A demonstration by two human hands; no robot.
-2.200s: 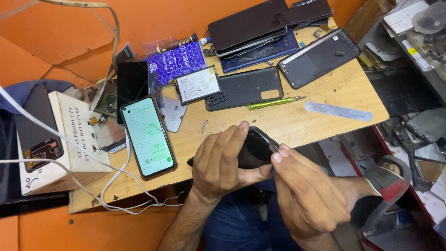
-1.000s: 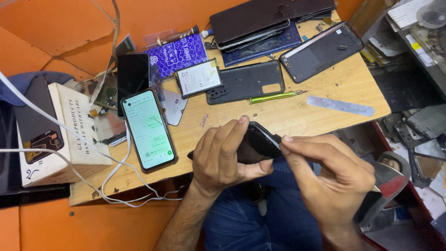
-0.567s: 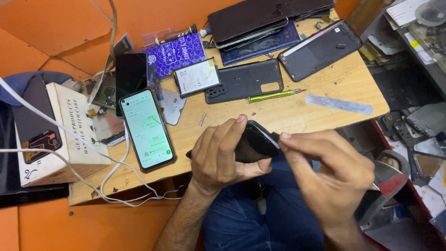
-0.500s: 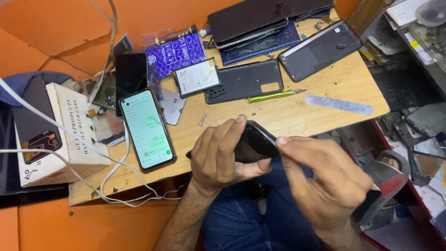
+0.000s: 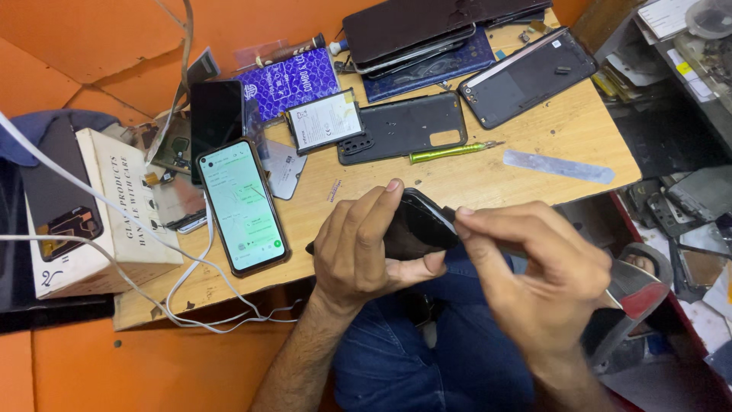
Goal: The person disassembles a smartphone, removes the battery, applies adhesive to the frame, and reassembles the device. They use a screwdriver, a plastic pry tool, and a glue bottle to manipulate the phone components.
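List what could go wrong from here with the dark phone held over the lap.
The left hand grips the black phone past the wooden table's edge, above the lap; a slipped grip could drop it. The right hand pinches at its corner, so prying might crack it. The lit green-screen phone lies near the table's front edge by loose white cables.

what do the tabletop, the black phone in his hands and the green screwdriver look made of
Tabletop: pale bare wood, probably plywood, grain showing, matte. Black phone, held by the left hand with the right hand at its edge: glossy, likely plastic or glass. Green screwdriver: shiny, possibly metal handle.
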